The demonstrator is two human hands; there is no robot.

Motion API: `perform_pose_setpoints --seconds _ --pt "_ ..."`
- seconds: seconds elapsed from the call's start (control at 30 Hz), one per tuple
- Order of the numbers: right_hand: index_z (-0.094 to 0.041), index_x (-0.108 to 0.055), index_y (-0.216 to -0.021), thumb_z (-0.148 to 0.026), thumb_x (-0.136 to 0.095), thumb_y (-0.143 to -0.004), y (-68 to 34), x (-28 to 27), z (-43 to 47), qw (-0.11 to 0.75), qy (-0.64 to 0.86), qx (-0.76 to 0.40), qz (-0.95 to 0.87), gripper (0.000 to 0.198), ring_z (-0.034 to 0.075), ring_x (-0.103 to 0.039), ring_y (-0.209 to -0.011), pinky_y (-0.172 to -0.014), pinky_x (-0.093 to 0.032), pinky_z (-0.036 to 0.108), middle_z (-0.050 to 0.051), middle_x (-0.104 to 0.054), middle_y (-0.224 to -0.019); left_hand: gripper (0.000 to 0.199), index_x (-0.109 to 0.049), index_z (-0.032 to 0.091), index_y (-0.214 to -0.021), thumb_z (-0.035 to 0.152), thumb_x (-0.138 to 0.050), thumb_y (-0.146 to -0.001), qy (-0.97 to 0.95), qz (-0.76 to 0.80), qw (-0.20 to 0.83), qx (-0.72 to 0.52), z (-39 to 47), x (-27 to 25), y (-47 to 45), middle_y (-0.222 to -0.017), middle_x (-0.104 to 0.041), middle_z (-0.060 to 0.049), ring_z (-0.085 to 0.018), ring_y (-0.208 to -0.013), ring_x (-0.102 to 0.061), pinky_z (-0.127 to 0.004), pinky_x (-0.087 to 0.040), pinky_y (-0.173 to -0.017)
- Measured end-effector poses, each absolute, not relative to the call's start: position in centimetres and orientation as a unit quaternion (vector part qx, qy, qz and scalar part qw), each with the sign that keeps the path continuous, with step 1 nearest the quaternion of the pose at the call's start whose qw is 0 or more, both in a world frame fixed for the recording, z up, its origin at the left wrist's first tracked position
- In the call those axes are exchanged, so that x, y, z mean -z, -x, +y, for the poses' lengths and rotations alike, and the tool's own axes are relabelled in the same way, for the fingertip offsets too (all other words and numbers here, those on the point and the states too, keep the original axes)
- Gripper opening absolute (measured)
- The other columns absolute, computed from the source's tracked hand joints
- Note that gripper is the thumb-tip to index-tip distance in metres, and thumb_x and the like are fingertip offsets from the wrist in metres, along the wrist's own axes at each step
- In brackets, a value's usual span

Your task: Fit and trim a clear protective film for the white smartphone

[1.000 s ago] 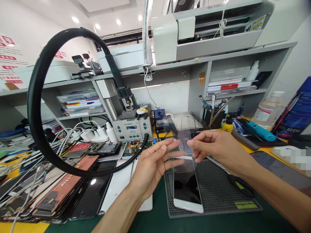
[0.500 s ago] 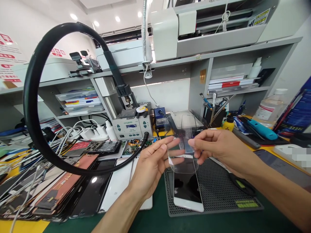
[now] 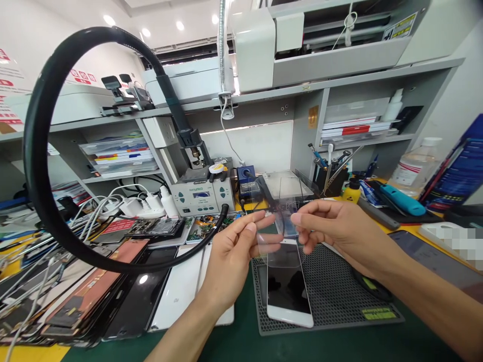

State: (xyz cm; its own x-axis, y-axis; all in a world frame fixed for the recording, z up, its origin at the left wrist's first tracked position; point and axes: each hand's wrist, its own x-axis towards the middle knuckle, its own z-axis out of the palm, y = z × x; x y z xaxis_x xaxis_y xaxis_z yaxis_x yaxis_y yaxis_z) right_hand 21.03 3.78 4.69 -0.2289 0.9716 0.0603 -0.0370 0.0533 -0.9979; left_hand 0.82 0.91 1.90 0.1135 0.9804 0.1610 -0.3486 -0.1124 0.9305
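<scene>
Both hands hold a clear screen protector (image 3: 277,257), a thin transparent sheet with rounded corners, raised above the mat. My left hand (image 3: 239,246) grips its left edge between thumb and index finger, while the other fingers extend behind the sheet and show through it. At the opposite edge, my right hand (image 3: 320,226) pinches it with thumb and bent fingers. Below lies a white-framed phone (image 3: 290,291), its dark screen facing up, on a grey perforated mat (image 3: 332,296). The sheet overlaps the phone's upper part in view.
Stacked phone screens and panels (image 3: 94,286) crowd the left side. A grey rework station (image 3: 199,196) with a looping black hose (image 3: 37,151) stands behind them. Tools fill a black holder (image 3: 330,178) at the back right. A clear bottle (image 3: 413,166) stands farther right.
The view has shifted slightly. Both hands keep their hold on the clear screen protector, whose reflections are fainter now; the phone stays on the mat.
</scene>
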Motion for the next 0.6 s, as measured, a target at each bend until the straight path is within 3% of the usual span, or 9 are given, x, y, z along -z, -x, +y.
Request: perform_pose_setpoints --seconds 0.37,0.6 --pt "-0.016 -0.078 -0.075 -0.037 -0.090 -0.072 -21.30 -4.92 3.69 0.453 0.413 -0.560 -0.558 0.024 0.017 -0.064 -0.055 -0.052 -0.057 0.027 0.004 -0.069 -0.061 0.030 -0.069 0.017 -0.123 0.031 -0.059 -0.099 -0.503 0.353 0.548 -0.568 0.78 -1.57 -0.64 -0.121 -0.074 -0.011 -0.025 -0.095 -0.074 -0.040 -0.065 -0.082" --pt "-0.017 -0.078 -0.081 -0.041 -0.086 -0.077 -21.39 -4.51 3.73 0.465 0.400 -0.515 -0.599 0.026 0.017 -0.067 -0.055 -0.056 -0.057 0.027 0.004 -0.072 -0.065 0.031 -0.069 0.013 -0.122 0.028 -0.061 -0.097 -0.464 0.350 0.594 -0.556 0.76 -2.20 -0.95 -0.117 -0.075 -0.013 -0.027 -0.092 -0.076 -0.044 -0.063 -0.086"
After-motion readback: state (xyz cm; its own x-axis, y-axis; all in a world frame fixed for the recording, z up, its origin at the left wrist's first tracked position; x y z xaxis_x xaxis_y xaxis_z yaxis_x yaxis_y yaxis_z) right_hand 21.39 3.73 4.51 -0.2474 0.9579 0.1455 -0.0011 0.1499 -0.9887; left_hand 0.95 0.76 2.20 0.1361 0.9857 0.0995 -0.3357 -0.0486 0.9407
